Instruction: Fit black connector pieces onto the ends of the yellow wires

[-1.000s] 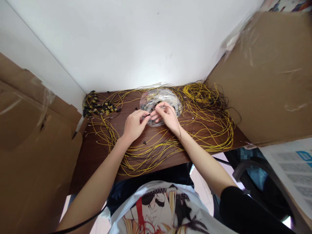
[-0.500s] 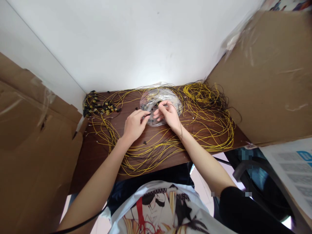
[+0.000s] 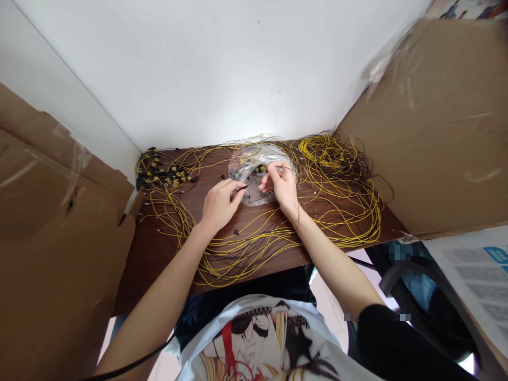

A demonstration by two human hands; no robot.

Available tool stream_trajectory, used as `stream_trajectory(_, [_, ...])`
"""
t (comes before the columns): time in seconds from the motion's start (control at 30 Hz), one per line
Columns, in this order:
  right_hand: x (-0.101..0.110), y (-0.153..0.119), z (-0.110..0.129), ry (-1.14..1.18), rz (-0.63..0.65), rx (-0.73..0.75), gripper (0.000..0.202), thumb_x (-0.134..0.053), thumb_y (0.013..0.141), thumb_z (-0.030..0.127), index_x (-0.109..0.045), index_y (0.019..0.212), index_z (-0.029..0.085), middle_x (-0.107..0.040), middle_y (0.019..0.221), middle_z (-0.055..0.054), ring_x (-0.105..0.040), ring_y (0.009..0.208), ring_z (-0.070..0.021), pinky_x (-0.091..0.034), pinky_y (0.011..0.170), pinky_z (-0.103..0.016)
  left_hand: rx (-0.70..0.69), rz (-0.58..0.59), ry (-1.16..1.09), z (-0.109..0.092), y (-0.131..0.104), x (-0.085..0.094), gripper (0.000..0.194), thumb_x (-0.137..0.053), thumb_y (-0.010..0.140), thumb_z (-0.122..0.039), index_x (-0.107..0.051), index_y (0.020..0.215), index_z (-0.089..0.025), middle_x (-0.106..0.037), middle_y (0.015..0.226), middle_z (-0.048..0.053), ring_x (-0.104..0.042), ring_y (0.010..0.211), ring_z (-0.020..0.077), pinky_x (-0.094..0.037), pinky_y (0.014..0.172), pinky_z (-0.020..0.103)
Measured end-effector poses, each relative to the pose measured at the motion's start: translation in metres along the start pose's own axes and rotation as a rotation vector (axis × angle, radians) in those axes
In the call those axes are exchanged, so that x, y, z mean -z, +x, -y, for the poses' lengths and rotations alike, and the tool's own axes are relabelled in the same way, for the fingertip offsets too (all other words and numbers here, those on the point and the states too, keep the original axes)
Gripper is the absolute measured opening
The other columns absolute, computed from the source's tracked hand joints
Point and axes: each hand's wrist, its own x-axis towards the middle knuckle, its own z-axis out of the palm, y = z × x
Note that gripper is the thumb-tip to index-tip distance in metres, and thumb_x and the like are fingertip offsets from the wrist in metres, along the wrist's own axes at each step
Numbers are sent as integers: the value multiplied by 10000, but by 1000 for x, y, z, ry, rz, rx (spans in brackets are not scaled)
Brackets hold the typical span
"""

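Note:
Between the thumb and index finger of my left hand (image 3: 223, 202) is a small black piece (image 3: 243, 187). My right hand (image 3: 282, 186) pinches a thin dark wire (image 3: 298, 209) between thumb and forefinger; the wire loops over the hand and down past the wrist, and the other fingers are loosely curled. The hands are apart, in front of a clear plastic bag (image 3: 257, 199) with small black and yellow parts. Long yellow and black wires (image 3: 250, 248) lie around the bag. Black and yellow connectors (image 3: 159, 174) are piled at the left.
A brown table (image 3: 137, 264) carries everything. Cardboard stands on the left (image 3: 51, 238) and right (image 3: 436, 132), and a white panel (image 3: 238, 69) rises behind. Coiled wires (image 3: 329, 153) sit at the back right. A tiny black part (image 3: 236, 233) lies near the front wires.
My right hand has moved right, away from my left hand, with the dark wire. More of the bag shows between them. My left hand has barely moved.

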Motion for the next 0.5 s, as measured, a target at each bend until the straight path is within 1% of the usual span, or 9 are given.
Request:
stream_trajectory(0.1, [1,1,2,14,-36,41,335,-584,802,504,-422,881,221,-558,528,86,-569,404,-98,-447,381,-180,-6,-5,6,0,0,1,181,-530,850,-223,-670,957,-179,-595,757,20,-534,700,149,-391,632,257])
stream_trajectory(0.17, [0,1,3,19,-26,46,349,-596,791,511,-434,891,219,-570,540,80,-572,417,-96,-453,394,-180,-6,-9,11,0,0,1,180,-529,849,-220,-671,952,-178,-592,751,20,-534,700,150,-390,630,257])
stream_trajectory(0.3, [-1,0,5,-9,46,16,400,-632,747,530,-511,928,196,-629,619,38,-592,474,-93,-459,419,-180,0,-13,17,1,0,1,176,-527,843,-212,-672,938,-180,-599,761,22,-538,707,154,-392,633,258])
stream_trajectory(0.4, [-1,-1,6,-63,112,-2,391,-651,726,526,-567,862,169,-650,671,0,-606,527,-96,-469,445,-186,2,-11,21,1,0,1,182,-526,839,-206,-671,946,-179,-607,778,26,-543,720,158,-397,645,264])
stream_trajectory(0.5, [-2,-2,5,-106,170,4,365,-660,721,507,-590,804,159,-657,694,-19,-611,557,-104,-470,453,-191,2,-9,21,1,0,1,187,-521,841,-210,-671,950,-181,-610,781,28,-545,726,160,-399,642,266])
